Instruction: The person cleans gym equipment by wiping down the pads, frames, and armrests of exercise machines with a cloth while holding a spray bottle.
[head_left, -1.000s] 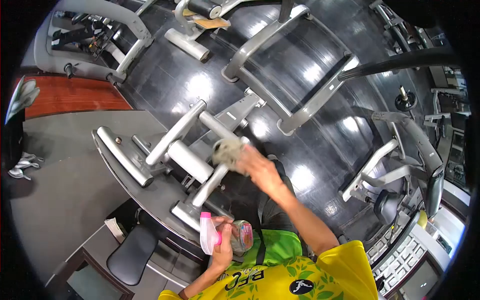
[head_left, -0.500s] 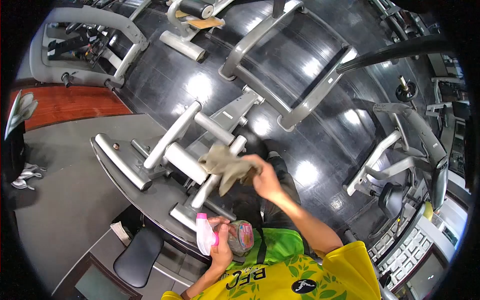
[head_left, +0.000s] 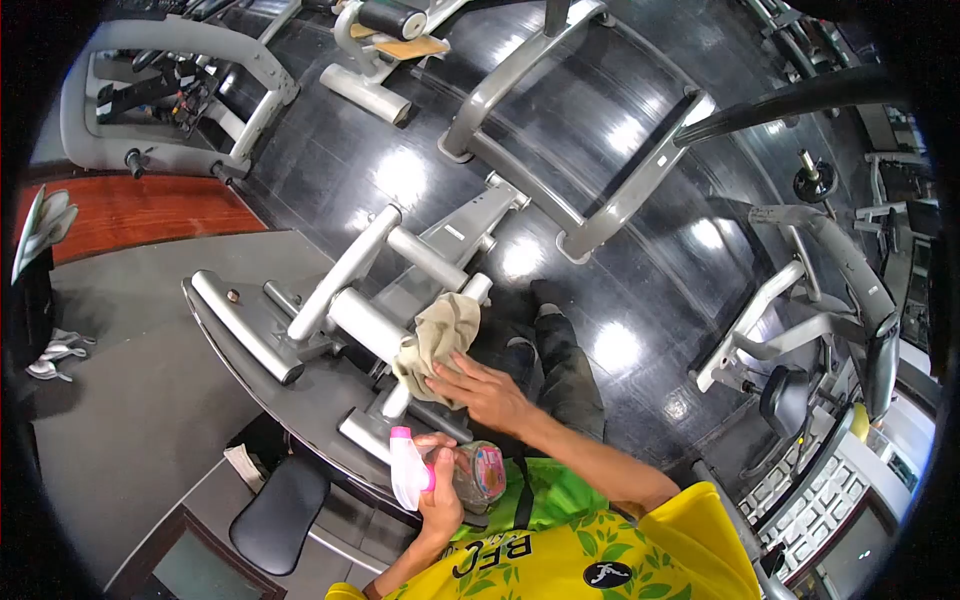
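My left hand (head_left: 442,500) is wrapped round the neck of a spray bottle (head_left: 480,474) with a white and pink nozzle, close to my green and yellow clothing. A beige cloth (head_left: 438,340) lies over a silver tube of the machine frame (head_left: 368,322). On the lower part of that cloth rests my right hand (head_left: 484,394), palm down with its fingers spread, pressing it against the tube. The cloth hides part of the tube under it.
A black padded seat (head_left: 280,516) is at the lower left. Another silver frame (head_left: 580,225) stands on the dark floor (head_left: 400,150) ahead. More machines are at the right (head_left: 835,300) and upper left (head_left: 160,90). White gloves hang at the far left.
My right hand first wiped higher on the tube, then lifted a loose, hanging cloth. Now the cloth is spread on the tube, with the hand flat on it. The left hand stays round the bottle.
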